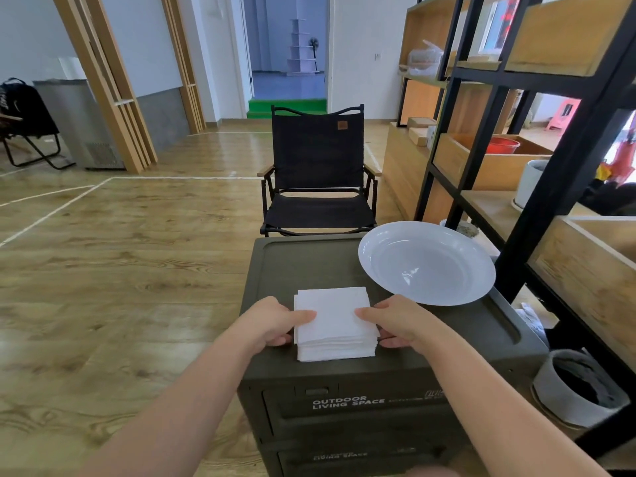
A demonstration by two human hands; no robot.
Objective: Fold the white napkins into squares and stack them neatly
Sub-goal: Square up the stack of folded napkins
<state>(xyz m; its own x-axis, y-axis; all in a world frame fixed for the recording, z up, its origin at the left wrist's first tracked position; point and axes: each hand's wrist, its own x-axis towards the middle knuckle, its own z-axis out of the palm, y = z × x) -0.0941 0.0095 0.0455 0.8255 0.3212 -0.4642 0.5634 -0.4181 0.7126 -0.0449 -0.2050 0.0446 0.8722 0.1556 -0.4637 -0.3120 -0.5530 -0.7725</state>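
A stack of several white square napkins point(334, 321) lies on top of a dark olive storage box point(309, 266), near its front edge. My left hand point(275, 321) grips the stack's left side, thumb on top and fingers curled under the edge. My right hand point(392, 321) grips the right side the same way, thumb lying on the top napkin. The lower napkins stick out slightly toward me, so the stack's front edge is stepped.
A large empty white plate point(426, 263) sits on the box's back right corner, overhanging it. A black folding chair point(316, 173) stands behind the box. Black-framed wooden shelving point(516, 132) runs along the right. A grey fabric basket point(578, 390) sits on the floor at right.
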